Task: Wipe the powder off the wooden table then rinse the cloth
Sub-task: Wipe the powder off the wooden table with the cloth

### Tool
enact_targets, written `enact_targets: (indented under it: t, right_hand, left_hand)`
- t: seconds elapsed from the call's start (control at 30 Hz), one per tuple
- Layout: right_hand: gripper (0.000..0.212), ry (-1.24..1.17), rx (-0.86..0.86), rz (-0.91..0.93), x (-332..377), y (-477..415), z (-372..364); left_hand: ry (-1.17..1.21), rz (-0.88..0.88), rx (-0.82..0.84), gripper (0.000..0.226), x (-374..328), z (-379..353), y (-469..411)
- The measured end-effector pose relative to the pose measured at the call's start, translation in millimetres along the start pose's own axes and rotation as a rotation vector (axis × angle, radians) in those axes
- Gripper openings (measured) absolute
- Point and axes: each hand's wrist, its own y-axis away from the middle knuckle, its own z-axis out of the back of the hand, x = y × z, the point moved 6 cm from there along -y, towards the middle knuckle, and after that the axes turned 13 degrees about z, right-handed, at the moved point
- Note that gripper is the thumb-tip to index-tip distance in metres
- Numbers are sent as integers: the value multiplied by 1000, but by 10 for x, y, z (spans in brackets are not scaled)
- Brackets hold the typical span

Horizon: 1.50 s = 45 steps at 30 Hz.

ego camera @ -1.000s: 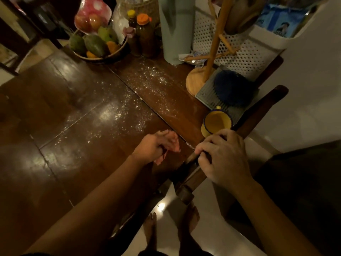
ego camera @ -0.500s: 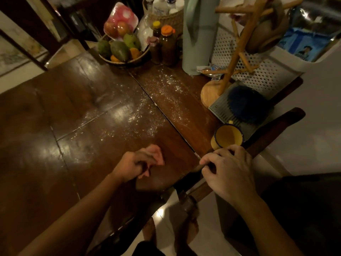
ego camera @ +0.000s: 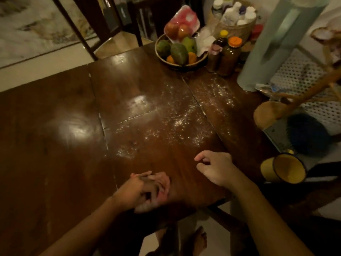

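Note:
White powder (ego camera: 177, 119) is scattered across the middle of the dark wooden table (ego camera: 55, 145), from beside the jars down to a patch at the seam. My left hand (ego camera: 142, 191) grips a small pink cloth (ego camera: 163, 189) against the table near its front edge. My right hand (ego camera: 215, 168) hovers just over the wood to the right of it, fingers loosely curled and holding nothing.
A yellow mug (ego camera: 284, 169) stands at the table's right edge. Behind it are a blue brush (ego camera: 306, 135), a wooden rack base (ego camera: 267, 113), a pale green cylinder (ego camera: 273, 43), brown jars (ego camera: 228, 56) and a fruit bowl (ego camera: 180, 50). My bare feet show below the table edge.
My right hand has let go of the chair back and moved left over the table. My left hand with the cloth has slid toward the front edge. The view has shifted left.

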Motion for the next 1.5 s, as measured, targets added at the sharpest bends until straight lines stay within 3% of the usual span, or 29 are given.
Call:
enact_targets:
  t: [0.2,0.3,0.43,0.53,0.67,0.73,0.8,0.87,1.03,1.1,1.17,1.27,1.4,1.47,1.5]
  right_hand:
    - [68,-23,-24,-116,163,-488,-656]
    - [75,246,-143,-39,213,-582,-1057]
    - [77,470,-281,-2,129,-622,-1304]
    - [73,526,-394,21,115,-649,-1306]
    - [69,507,-468,32,114,-638,-1300]
    - [69,497,-486,23,107,-638,-1302]
    - [68,494,-494,20,114,-635,-1310]
    - [68,497,-505,19,103,-631,-1309]
    - [67,506,-525,26,105,-634,-1306]
    - [67,506,-527,28,94,-636,-1312]
    - [66,506,-530,29,82,-635,-1317]
    - [67,498,-539,26,80,-629,-1315]
    - [66,481,-551,33,82,-627,-1298]
    - [65,490,-553,36,85,-621,-1296]
    - [65,495,-556,36,84,-617,-1299]
  left_hand:
    - [186,577,-509,78,980,673,740]
    - [349,887,-797,53,1380,932,946]
    - [414,1070,-932,49,1636,1110,594]
    - [329,907,-883,50,1389,1133,164]
    - [249,264,-471,50,961,781,-83]
    - [189,139,-341,43,1009,697,59]
    - [174,209,-358,45,1207,833,203]
    - [224,408,-466,50,1526,1135,299]
    - [450,991,-959,47,2598,1826,365]
    - [464,1074,-1020,46,2697,1920,166]
    - [427,964,-950,49,2557,1944,-147]
    - [308,591,-735,62,1950,1759,-551]
    - [77,29,-265,42,985,1117,-413]
    - [-18,-31,-253,42,1142,1061,-183]
    - [-38,24,-304,47,1342,1136,-135]
